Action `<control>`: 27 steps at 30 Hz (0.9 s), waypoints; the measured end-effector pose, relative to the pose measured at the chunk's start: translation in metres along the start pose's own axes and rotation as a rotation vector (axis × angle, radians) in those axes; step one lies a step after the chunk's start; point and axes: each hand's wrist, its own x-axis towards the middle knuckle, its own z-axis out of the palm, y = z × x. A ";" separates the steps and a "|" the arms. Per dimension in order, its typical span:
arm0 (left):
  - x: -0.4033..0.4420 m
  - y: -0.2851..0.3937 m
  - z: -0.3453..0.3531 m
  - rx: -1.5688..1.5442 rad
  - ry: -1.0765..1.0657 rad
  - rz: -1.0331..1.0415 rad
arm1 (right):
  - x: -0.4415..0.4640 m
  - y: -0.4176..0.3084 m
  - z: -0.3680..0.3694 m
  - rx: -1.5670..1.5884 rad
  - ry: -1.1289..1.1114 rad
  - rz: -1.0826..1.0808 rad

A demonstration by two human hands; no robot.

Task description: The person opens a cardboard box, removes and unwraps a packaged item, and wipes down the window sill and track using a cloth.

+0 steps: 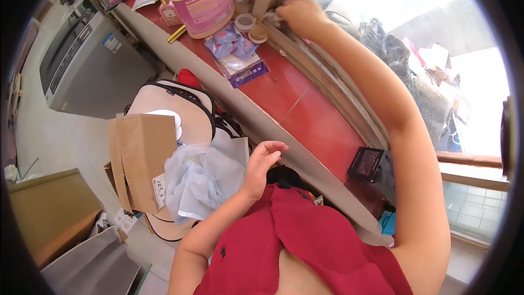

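Observation:
My right hand (pixel 300 17) reaches to the far end of the window track (pixel 327 74), its fingers bent down around a small greyish wad (pixel 272 19) at the frame's corner. My left hand (pixel 264 165) hangs in front of the red sill (pixel 305 114), fingers loosely curved and apart, holding nothing. Near my right hand stand two small round containers, a clear one (pixel 245 22) and a tan one (pixel 257 34), beside purple packets (pixel 232 43) and a large jug with a pink label (pixel 203 5).
A black box (pixel 367 164) sits at the sill's near end. Below are a cardboard box (pixel 143 158), a translucent bag (pixel 204 180) and a beige cushioned item (pixel 169 104). A grey washing machine (pixel 98 60) stands at the left. Cluttered bags (pixel 431 87) lie outside the window.

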 end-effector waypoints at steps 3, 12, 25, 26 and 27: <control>-0.002 -0.001 0.001 -0.011 0.013 0.005 | -0.013 -0.018 0.029 0.016 0.025 -0.054; -0.004 -0.006 0.005 0.011 -0.023 0.048 | -0.170 0.013 0.019 0.336 -0.291 -0.050; -0.002 -0.018 0.019 0.077 -0.025 -0.010 | -0.215 0.011 0.042 0.295 -0.172 -0.081; -0.001 -0.018 0.021 0.089 -0.037 -0.020 | -0.222 0.012 0.046 0.331 -0.174 -0.078; 0.000 -0.021 0.025 0.103 -0.047 0.001 | -0.228 0.017 0.042 0.270 -0.255 -0.135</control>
